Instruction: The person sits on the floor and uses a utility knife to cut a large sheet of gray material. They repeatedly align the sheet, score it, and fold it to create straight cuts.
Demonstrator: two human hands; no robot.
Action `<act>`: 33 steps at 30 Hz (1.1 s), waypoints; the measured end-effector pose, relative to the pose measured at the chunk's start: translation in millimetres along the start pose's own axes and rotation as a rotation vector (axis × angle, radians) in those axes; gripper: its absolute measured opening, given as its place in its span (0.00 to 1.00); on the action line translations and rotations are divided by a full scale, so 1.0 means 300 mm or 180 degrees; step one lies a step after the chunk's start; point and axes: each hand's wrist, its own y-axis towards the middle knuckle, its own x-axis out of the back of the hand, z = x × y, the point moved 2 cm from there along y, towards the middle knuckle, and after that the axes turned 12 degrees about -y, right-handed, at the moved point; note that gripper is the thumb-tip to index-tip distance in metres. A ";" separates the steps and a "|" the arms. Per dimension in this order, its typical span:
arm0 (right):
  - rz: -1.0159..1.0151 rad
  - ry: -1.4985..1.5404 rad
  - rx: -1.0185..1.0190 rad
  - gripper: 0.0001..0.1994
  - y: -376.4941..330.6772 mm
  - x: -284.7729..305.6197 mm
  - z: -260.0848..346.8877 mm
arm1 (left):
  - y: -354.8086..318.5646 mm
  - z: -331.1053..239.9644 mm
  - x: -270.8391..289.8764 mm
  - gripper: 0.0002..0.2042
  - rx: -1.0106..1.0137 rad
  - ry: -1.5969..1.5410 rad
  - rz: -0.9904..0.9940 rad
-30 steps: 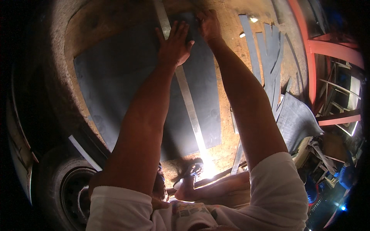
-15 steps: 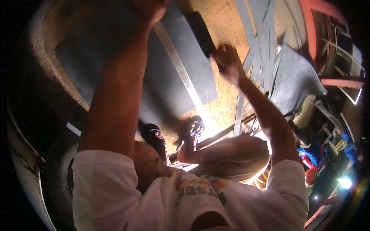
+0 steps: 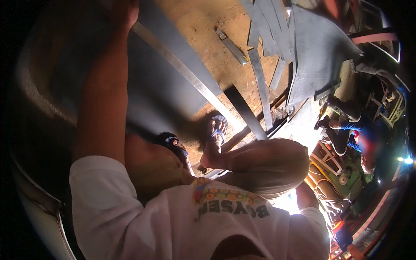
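Note:
My left hand (image 3: 125, 14) is at the top edge of the head view, by the far end of a long metal straightedge (image 3: 182, 68). Its fingers are mostly dark or cut off. The straightedge lies slantwise across a large dark grey sheet (image 3: 156, 93), its near end by my foot. My right forearm drops behind my bent right knee, which hides the hand. A narrow dark strip (image 3: 245, 110) lies slantwise beside the sheet, its near end at that knee.
On the brown board (image 3: 190, 17) lies a slim cutter-like tool (image 3: 232, 45). Several grey strips (image 3: 271, 26) and a curved grey sheet (image 3: 318, 54) lie to the right. Beyond are a wooden frame (image 3: 327, 158), a person in blue and red (image 3: 366, 143), and a bright lamp (image 3: 408, 160).
My right hand has drawn back from the sheet's edge to behind my knee. The dark strip has shifted toward me. The view has swung right, and the cutter-like tool now shows.

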 end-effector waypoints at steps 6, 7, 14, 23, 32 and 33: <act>-0.0068 0.0064 -0.0102 0.11 -0.052 -0.022 -0.035 | 0.027 0.048 -0.021 0.33 -0.0083 0.0048 0.0065; -0.0133 0.0032 -0.0029 0.11 -0.029 -0.014 -0.044 | 0.037 0.044 -0.006 0.33 0.0002 0.0038 0.0129; -0.1110 -0.1718 0.0875 0.17 0.638 0.501 0.096 | 0.056 0.100 -0.056 0.40 -0.0425 -0.1421 -0.0220; -0.2680 -0.0080 0.1281 0.31 -0.005 0.963 0.654 | -0.408 0.177 0.214 0.38 -0.0244 -0.1889 -0.0033; -0.1218 0.0255 0.0776 0.25 -0.001 0.659 0.640 | -0.528 0.281 0.081 0.45 0.0107 0.0414 -0.0311; -0.1163 -0.0023 0.0856 0.26 -0.008 0.649 0.649 | -0.526 0.266 0.080 0.45 0.0071 0.0453 -0.0317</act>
